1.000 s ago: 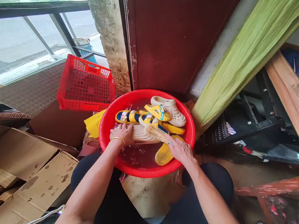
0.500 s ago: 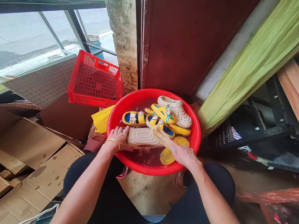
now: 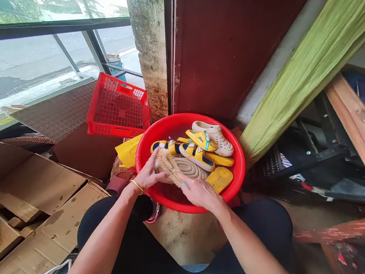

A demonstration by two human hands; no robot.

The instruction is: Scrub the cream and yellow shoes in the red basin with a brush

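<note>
A red basin (image 3: 242,164) of water stands between my knees. In it a beige clog (image 3: 190,168) lies with its grooved sole up. My left hand (image 3: 149,171) grips the clog's left end, which the brush partly hides. My right hand (image 3: 202,192) is closed around a light-brown scrub brush (image 3: 169,166), held slanted across the sole near my left fingers. Behind the clog sit yellow and navy sandals (image 3: 195,155), a yellow sandal (image 3: 202,140) on top of them, and another beige clog (image 3: 215,137). A yellow sandal (image 3: 220,179) rests sole up near my right hand.
A red plastic crate (image 3: 118,110) leans behind the basin, beside a stained pillar (image 3: 151,45). Cardboard boxes (image 3: 53,193) with wood pieces lie at the left. Green strands (image 3: 306,72) slant down at the right, near a black metal frame (image 3: 322,152).
The brush in my right hand has moved left along the sole, from its right end to its left end. The view has tilted slightly upward.
</note>
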